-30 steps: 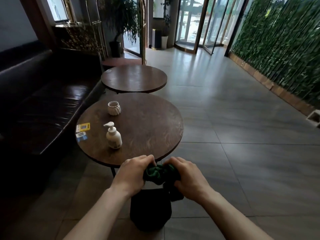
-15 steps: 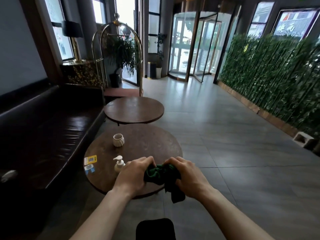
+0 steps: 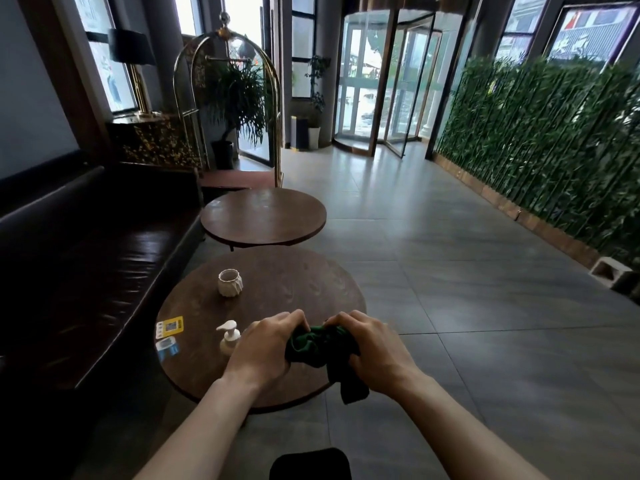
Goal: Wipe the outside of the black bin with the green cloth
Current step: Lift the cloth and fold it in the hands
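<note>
Both hands met in front of the body, level over the near edge of the round dark wooden bench. The left hand and the right hand each had a closed grip on the crumpled dark green cloth, which was bunched between them with one tail hanging loose below the right palm. Gathered that way, it looked to be being wadded into a pad for wiping. The black bin stood on the grey tiled floor at the bottom edge of the view, well below the hands; only its top showed, so its sides could not be judged. A white pump bottle stood near the bench's near edge, just left of the left hand.
</note>
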Demonstrator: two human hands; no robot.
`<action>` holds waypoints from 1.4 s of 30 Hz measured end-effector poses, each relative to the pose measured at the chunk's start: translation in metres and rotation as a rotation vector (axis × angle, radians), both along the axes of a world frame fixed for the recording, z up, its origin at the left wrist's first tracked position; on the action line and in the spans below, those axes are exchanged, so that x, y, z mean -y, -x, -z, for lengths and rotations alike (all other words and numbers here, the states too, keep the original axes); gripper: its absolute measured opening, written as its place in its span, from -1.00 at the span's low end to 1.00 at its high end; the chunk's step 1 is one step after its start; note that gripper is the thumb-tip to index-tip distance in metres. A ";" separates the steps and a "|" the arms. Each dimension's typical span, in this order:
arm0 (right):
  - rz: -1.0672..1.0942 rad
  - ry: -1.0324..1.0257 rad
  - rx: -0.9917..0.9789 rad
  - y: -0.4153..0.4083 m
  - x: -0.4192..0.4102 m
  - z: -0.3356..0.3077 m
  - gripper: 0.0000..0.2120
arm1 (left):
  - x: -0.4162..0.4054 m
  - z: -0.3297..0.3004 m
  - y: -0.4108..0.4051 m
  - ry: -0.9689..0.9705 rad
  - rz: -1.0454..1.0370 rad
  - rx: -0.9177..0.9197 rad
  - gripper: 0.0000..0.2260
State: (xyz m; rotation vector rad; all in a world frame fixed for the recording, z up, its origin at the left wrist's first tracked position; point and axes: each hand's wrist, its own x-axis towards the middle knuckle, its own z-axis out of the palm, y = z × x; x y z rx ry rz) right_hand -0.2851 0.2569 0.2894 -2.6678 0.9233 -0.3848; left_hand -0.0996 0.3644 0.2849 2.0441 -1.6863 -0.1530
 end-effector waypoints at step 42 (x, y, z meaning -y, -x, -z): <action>-0.209 -0.294 -0.451 -0.119 0.338 0.401 -0.21 | 0.301 0.362 -0.100 -0.789 -0.170 -0.008 -0.31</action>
